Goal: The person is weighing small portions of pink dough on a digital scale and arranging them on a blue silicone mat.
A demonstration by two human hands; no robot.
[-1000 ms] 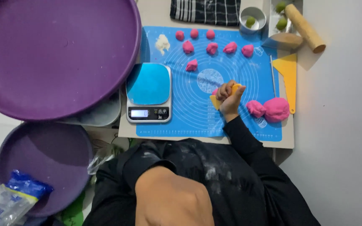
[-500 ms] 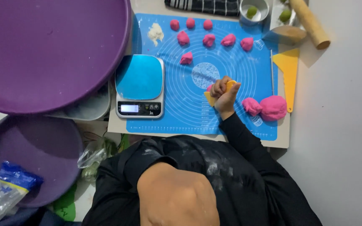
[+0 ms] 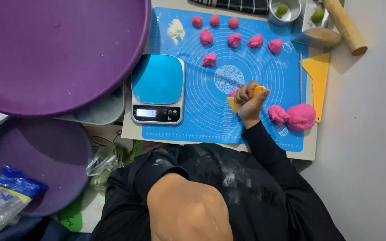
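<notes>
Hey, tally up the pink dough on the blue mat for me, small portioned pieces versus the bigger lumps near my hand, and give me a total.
Small pink dough pieces in the upper part of the blue mat: 8
Bigger pink dough lumps beside the right hand: 2
Total: 10
A bit of pink also shows under the hand and its yellow scraper; not counted.

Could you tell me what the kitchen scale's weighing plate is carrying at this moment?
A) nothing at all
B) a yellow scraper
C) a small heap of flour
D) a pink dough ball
A: the blue plate of the scale is bare, while the pink dough pieces and the flour heap lie on the blue mat, and the hand holds a yellow scraper.
</notes>
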